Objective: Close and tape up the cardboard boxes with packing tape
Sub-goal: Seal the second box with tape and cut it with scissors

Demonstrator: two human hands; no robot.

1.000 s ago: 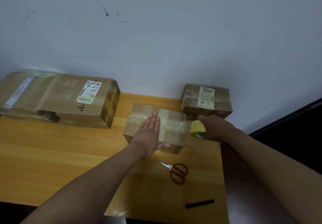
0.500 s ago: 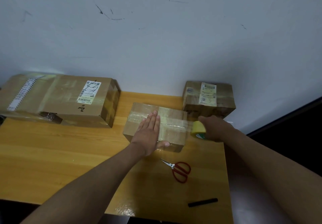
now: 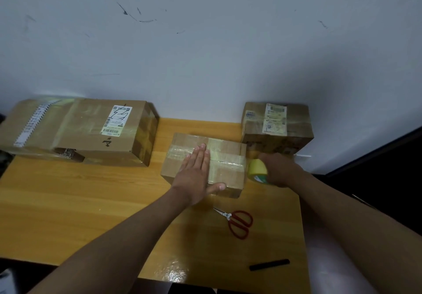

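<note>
A small closed cardboard box [image 3: 228, 172] sits mid-table with clear tape across its top. My left hand [image 3: 194, 175] lies flat on its lid, fingers straight, thumb along the front edge. My right hand [image 3: 279, 169] grips a yellow tape roll [image 3: 257, 170] just off the box's right end, and a strip of tape runs from the roll onto the lid. A large taped box [image 3: 80, 131] stands at the back left. Another small taped box [image 3: 277, 129] with labels stands at the back right against the wall.
Red-handled scissors [image 3: 237, 223] lie on the wooden table [image 3: 68, 213] in front of the small box. A black marker [image 3: 269, 265] lies near the table's front right corner. The table's right edge drops off just beyond my right forearm. A white wall backs the table.
The view has shifted slightly. My right hand with the tape roll has dropped a little lower beside the box's right end. My left hand stays flat on the lid.
</note>
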